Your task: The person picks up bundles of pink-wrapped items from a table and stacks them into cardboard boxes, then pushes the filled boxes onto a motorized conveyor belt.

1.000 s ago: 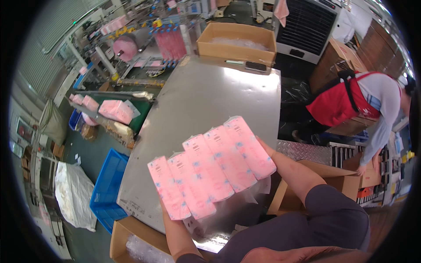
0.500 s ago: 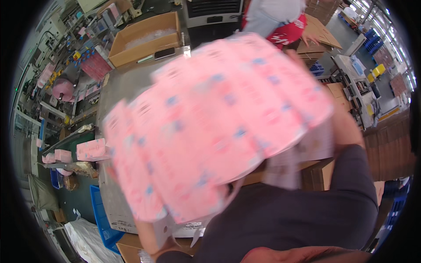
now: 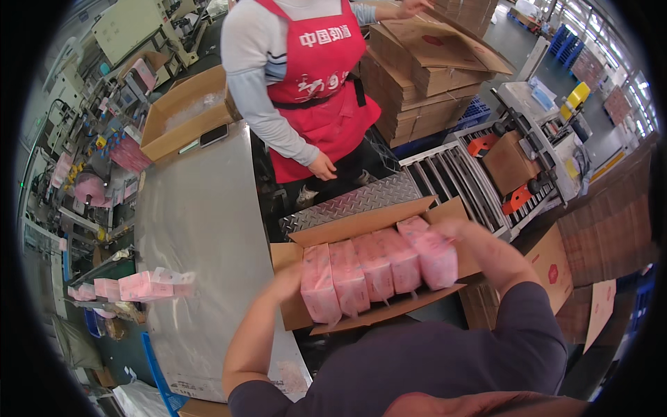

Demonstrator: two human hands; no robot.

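A row of several pink plastic-wrapped packs (image 3: 375, 271) sits in the mouth of an open cardboard carton (image 3: 361, 222). The rightmost pack (image 3: 432, 257) tilts and stands higher than the rest. At the row's left end, my left hand (image 3: 286, 281) presses against the outermost pack, its fingers largely hidden between pack and carton flap. My right hand (image 3: 448, 231) is at the opposite end, closed against the tilted pack and somewhat blurred. Between them the two hands clasp the row. How deep the packs sit cannot be seen.
A metal table (image 3: 201, 243) stands on my left, with more pink packs (image 3: 146, 285) at its far left edge. Opposite me stands a co-worker in a red apron (image 3: 319, 83). A roller conveyor (image 3: 458, 181) and stacked flat cartons (image 3: 424, 90) lie to the right.
The pink packs, held up over the table before, have moved right and down into the carton between my hands. The view has shifted, showing the co-worker and conveyor more fully.
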